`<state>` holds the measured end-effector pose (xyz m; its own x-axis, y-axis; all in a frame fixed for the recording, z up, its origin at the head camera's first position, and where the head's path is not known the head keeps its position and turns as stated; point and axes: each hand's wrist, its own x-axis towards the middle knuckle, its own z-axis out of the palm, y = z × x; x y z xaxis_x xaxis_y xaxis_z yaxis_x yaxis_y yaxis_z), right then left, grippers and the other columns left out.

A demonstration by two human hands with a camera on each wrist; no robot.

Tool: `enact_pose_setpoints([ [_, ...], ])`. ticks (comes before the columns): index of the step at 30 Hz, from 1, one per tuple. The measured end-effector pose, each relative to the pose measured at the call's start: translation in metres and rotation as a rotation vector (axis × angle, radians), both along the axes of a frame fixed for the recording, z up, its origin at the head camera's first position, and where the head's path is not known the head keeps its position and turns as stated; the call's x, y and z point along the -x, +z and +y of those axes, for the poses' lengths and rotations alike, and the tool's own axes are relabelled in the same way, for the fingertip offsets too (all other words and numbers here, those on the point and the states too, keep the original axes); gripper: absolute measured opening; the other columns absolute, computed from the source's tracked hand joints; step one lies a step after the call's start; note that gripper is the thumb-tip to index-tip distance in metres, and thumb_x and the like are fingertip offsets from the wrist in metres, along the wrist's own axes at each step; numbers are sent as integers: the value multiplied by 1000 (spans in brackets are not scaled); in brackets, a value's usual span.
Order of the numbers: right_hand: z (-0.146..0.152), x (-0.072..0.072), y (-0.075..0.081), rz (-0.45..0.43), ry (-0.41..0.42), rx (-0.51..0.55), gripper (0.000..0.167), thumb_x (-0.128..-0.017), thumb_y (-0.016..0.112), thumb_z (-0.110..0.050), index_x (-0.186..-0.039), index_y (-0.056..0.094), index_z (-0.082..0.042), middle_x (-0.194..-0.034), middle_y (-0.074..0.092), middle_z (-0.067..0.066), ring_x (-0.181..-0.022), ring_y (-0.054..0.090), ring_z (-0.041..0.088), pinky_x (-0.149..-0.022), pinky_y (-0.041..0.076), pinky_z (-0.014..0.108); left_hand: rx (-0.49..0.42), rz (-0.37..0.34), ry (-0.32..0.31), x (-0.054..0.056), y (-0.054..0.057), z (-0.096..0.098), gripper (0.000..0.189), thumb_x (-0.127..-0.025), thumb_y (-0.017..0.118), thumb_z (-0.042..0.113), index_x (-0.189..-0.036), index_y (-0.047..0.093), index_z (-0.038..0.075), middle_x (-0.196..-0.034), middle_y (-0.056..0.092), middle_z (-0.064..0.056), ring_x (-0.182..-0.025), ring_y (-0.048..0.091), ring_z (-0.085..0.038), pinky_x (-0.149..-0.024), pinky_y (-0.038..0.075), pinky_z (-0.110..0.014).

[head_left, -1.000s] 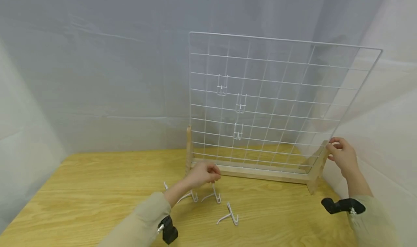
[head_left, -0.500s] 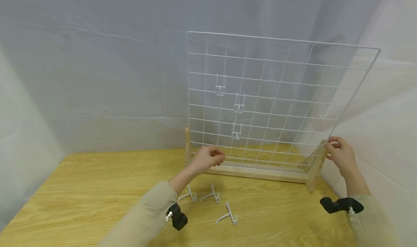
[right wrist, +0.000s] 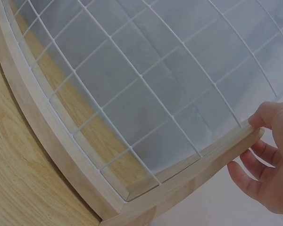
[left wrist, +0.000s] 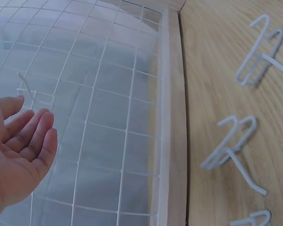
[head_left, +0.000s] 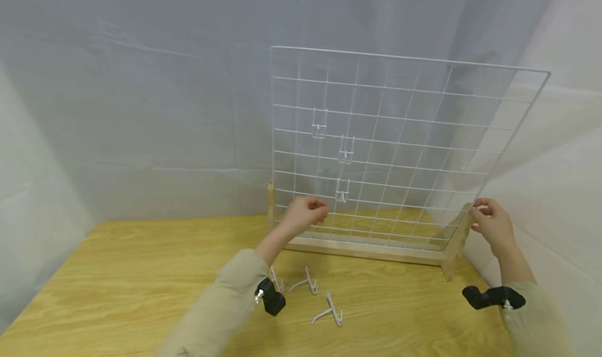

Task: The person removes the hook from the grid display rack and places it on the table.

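A white wire grid panel (head_left: 409,58) stands upright in a wooden stand (head_left: 367,250). In the head view, white wire hooks hang on its left half: an upper hook (head_left: 319,131), a middle hook (head_left: 345,153) and a lower hook (head_left: 342,195). My left hand (head_left: 303,215) is in front of the panel, just below and left of the lower hook. The left wrist view shows its palm bare and its fingers loosely bent. My right hand (head_left: 495,226) pinches the stand's right side piece (right wrist: 193,176) near its top end, thumb on one side and fingers beneath.
Loose white hooks lie on the wooden table (head_left: 155,284): a front hook (head_left: 334,310), one behind it (head_left: 308,281), and a third (head_left: 278,281) partly hidden by the left sleeve. Pale sheeting (head_left: 141,111) encloses the back and sides.
My left hand has risen from over the loose hooks on the table to the lower part of the grid, moving slightly right. My right hand stays on the stand's side piece.
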<state>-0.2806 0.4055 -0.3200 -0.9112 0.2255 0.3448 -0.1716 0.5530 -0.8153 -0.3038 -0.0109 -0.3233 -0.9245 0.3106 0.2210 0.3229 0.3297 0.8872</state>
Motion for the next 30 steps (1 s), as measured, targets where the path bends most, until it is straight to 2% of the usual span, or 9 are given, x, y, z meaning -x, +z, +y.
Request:
enact_pose_setpoints([
  [6, 1, 2, -2, -6, -3, -4, 19, -94, 46, -12, -103, 42, 4, -84, 44, 5, -68, 49, -2, -59, 51, 17, -4, 12, 17, 5, 7, 8, 26, -91, 59, 18, -109, 64, 0, -87, 66, -10, -80, 63, -24, -70, 53, -31],
  [10, 1, 2, -2, -14, -12, -5, 19, -94, 46, -13, -103, 42, 4, -84, 43, 6, -67, 49, -2, -59, 51, 17, -36, -3, 26, 9, 9, 14, 27, -91, 59, 18, -110, 63, 0, -88, 66, -12, -78, 62, -22, -70, 52, -30],
  [17, 1, 1, -1, -16, -17, -13, 20, -94, 46, -13, -103, 41, 5, -84, 44, 7, -68, 49, -3, -59, 51, 17, -105, -7, 45, 15, 13, 26, 27, -90, 59, 15, -109, 63, -3, -91, 67, -17, -82, 64, -30, -73, 53, -34],
  [24, 1, 2, -3, -20, -10, -22, 20, -94, 46, -13, -104, 42, 4, -84, 44, 6, -68, 49, -2, -60, 51, 18, -103, -27, 65, 16, 14, 36, 24, -89, 61, 14, -108, 65, 0, -89, 67, -13, -75, 63, -21, -67, 52, -26],
  [30, 3, 4, -4, -17, -6, -19, 20, -95, 46, -14, -104, 42, 3, -84, 44, 6, -69, 49, -3, -60, 51, 17, -114, -27, 78, 17, 17, 44, 22, -88, 61, 11, -105, 66, -2, -90, 67, -17, -71, 63, -18, -66, 53, -25],
])
